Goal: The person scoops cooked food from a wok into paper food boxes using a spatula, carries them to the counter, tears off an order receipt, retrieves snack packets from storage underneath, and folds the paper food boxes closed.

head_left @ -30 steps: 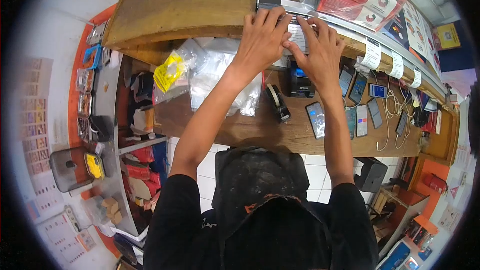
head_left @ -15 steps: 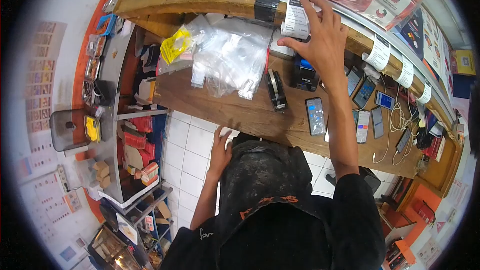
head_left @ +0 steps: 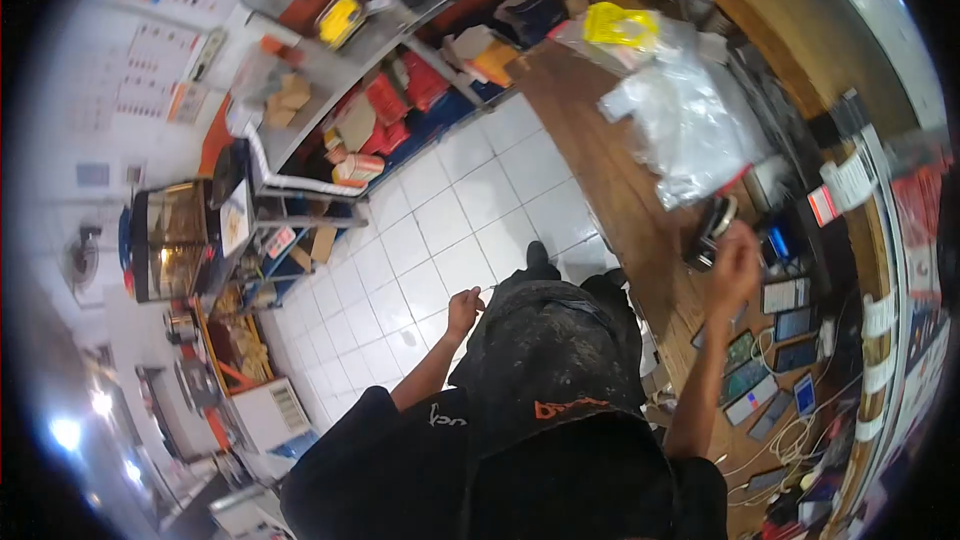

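My right hand (head_left: 737, 265) is over the desk, right beside a black tape dispenser (head_left: 712, 230). Its fingers are bent and smeared by motion, so whether they grip anything is unclear. My left hand (head_left: 465, 312) hangs by my left side above the tiled floor, fingers loosely bent, with nothing visible in it. Beyond the dispenser lies a pile of clear plastic bags (head_left: 690, 130) with a yellow packet (head_left: 620, 28) at its far end. A blue-lit small black device (head_left: 778, 243) stands to the right of my right hand. Printed paper slips (head_left: 850, 180) hang from the shelf edge.
Several phones (head_left: 752, 398) and white cables (head_left: 795, 435) lie on the desk (head_left: 640, 230) near my right forearm. A shelf unit with red packets (head_left: 385, 100) stands across the tiled floor (head_left: 440, 200). A glass-fronted cabinet (head_left: 175, 245) is at the left.
The view has swung left, showing more floor and the left side of the room. My right hand has come away from the hanging slip toward the tape dispenser; my left hand's fingers are more bent.
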The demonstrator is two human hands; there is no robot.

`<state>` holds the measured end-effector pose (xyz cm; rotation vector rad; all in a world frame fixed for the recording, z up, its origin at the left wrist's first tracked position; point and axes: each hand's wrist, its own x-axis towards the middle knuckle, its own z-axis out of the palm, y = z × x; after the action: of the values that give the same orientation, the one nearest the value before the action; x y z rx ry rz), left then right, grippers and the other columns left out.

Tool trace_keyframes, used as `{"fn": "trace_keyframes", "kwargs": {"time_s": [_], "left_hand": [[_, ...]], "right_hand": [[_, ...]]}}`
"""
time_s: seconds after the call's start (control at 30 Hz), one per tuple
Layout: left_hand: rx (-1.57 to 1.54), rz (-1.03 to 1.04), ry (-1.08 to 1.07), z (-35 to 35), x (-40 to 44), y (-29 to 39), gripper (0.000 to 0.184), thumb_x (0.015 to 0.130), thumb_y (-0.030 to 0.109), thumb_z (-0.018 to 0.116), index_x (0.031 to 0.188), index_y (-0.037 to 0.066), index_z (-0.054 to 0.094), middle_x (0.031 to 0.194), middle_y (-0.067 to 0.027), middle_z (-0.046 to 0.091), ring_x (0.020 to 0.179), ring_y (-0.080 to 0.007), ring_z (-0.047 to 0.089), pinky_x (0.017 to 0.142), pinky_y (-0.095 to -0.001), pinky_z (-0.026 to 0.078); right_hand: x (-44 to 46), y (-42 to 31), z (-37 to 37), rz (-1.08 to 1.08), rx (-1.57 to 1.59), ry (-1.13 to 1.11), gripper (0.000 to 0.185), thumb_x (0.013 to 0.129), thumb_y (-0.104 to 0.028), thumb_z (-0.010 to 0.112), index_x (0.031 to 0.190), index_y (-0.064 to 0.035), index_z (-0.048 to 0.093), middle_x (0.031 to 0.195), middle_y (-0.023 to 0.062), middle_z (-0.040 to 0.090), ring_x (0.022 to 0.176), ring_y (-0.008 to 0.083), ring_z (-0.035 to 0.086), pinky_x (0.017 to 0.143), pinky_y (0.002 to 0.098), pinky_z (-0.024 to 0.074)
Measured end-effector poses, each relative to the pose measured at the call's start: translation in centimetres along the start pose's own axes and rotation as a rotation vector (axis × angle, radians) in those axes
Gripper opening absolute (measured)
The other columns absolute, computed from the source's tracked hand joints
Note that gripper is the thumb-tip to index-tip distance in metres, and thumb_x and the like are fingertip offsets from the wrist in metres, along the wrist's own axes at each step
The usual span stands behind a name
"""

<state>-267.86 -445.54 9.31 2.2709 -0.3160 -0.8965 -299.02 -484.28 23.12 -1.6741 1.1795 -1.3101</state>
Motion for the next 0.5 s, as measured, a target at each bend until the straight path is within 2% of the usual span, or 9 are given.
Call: {"fn": "trace_keyframes", "kwargs": {"time_s": [0.03, 0.1, 0.13, 0.2, 0.27, 0.33, 0.37, 0.43, 0.5], "left_hand": [[-0.091, -0.003, 0.023, -0.4, -0.5, -0.7, 0.039, 0.098, 0.031, 0.051, 0.081, -0.002, 0.066, 0.067, -0.0093, 0.065, 0.060, -0.0185, 0.062, 0.058, -0.0317, 0.048], [-0.254, 0.108, -0.003, -1.6, -0.2, -1.7, 0.021, 0.097, 0.015, 0.050, 0.102, -0.002, 0.061, 0.086, -0.0091, 0.066, 0.070, -0.0199, 0.066, 0.060, -0.0280, 0.049], [-0.265, 0.096, 0.012, -2.2, 0.0, -1.3, 0.021, 0.097, 0.015, 0.050, 0.102, -0.002, 0.061, 0.086, -0.0091, 0.066, 0.070, -0.0199, 0.066, 0.060, -0.0280, 0.049], [-0.279, 0.359, 0.039, -3.3, 0.2, 2.6, 0.017, 0.090, 0.004, 0.057, 0.105, -0.001, 0.061, 0.100, -0.0109, 0.065, 0.086, -0.0194, 0.066, 0.069, -0.0290, 0.052], [-0.094, 0.512, 0.126, -5.6, -1.2, 9.3, 0.027, 0.084, -0.003, 0.061, 0.111, 0.002, 0.061, 0.115, -0.0110, 0.061, 0.107, -0.0225, 0.061, 0.087, -0.0333, 0.050], [0.022, 0.834, 0.221, -8.6, -2.4, 13.5, 0.034, 0.080, 0.000, 0.065, 0.113, 0.005, 0.061, 0.128, -0.0125, 0.056, 0.123, -0.0309, 0.051, 0.101, -0.0419, 0.043], [0.009, 0.824, 0.224, -10.0, -2.8, 13.7, 0.034, 0.080, 0.000, 0.065, 0.113, 0.005, 0.061, 0.128, -0.0125, 0.056, 0.123, -0.0309, 0.051, 0.101, -0.0419, 0.043], [0.155, 1.106, 0.157, -13.0, -2.7, 12.4, 0.043, 0.078, 0.015, 0.070, 0.120, 0.007, 0.061, 0.140, -0.0141, 0.049, 0.132, -0.0401, 0.040, 0.107, -0.0543, 0.033], [0.226, 1.145, 0.164, -16.7, -0.6, 6.9, 0.049, 0.079, 0.026, 0.069, 0.124, 0.009, 0.059, 0.145, -0.0162, 0.044, 0.134, -0.0430, 0.036, 0.108, -0.0587, 0.028]], "right_hand": [[-2.1, -0.9, 2.9, -0.108, -0.085, -0.124, 0.023, 0.095, -0.004, 0.054, 0.117, -0.0008, 0.058, 0.100, 0.0059, 0.064, 0.069, 0.0094, 0.056, 0.065, 0.0217, 0.0478], [-7.5, -1.6, 8.9, 0.080, 0.030, -0.400, 0.029, 0.094, -0.007, 0.057, 0.123, -0.0028, 0.055, 0.105, 0.0053, 0.062, 0.074, 0.0089, 0.056, 0.064, 0.0237, 0.0480], [-10.5, -1.4, 11.4, 0.388, 0.226, -0.551, 0.032, 0.094, -0.008, 0.059, 0.126, -0.0037, 0.053, 0.109, 0.0053, 0.061, 0.079, 0.0090, 0.057, 0.065, 0.0250, 0.0485], [-13.7, -3.1, 16.0, 0.755, 0.328, -0.881, 0.036, 0.097, -0.019, 0.057, 0.130, -0.0048, 0.051, 0.119, 0.0047, 0.058, 0.088, 0.0084, 0.057, 0.072, 0.0269, 0.0491], [-15.6, -5.9, 20.7, 0.901, 0.466, -0.975, 0.042, 0.099, -0.027, 0.052, 0.135, -0.0060, 0.047, 0.123, 0.0046, 0.055, 0.095, 0.0100, 0.057, 0.077, 0.0286, 0.0495], [-19.8, -8.3, 24.8, 1.064, 0.589, -1.050, 0.048, 0.101, -0.036, 0.048, 0.139, -0.0073, 0.043, 0.128, 0.0045, 0.053, 0.102, 0.0115, 0.057, 0.082, 0.0303, 0.0500], [-23.3, -8.3, 27.2, 0.947, 0.752, -1.152, 0.052, 0.101, -0.041, 0.045, 0.139, -0.0064, 0.043, 0.131, 0.0060, 0.051, 0.111, 0.0138, 0.054, 0.087, 0.0309, 0.0484], [-27.8, -11.9, 31.5, 0.822, 0.895, -1.227, 0.057, 0.101, -0.047, 0.043, 0.139, -0.0055, 0.042, 0.135, 0.0075, 0.048, 0.119, 0.0161, 0.052, 0.092, 0.0315, 0.0469], [-30.8, -17.8, 35.8, 1.345, 1.160, -1.591, 0.066, 0.099, -0.056, 0.038, 0.143, -0.0066, 0.036, 0.137, 0.0069, 0.046, 0.128, 0.0164, 0.044, 0.100, 0.0353, 0.0422]]}}
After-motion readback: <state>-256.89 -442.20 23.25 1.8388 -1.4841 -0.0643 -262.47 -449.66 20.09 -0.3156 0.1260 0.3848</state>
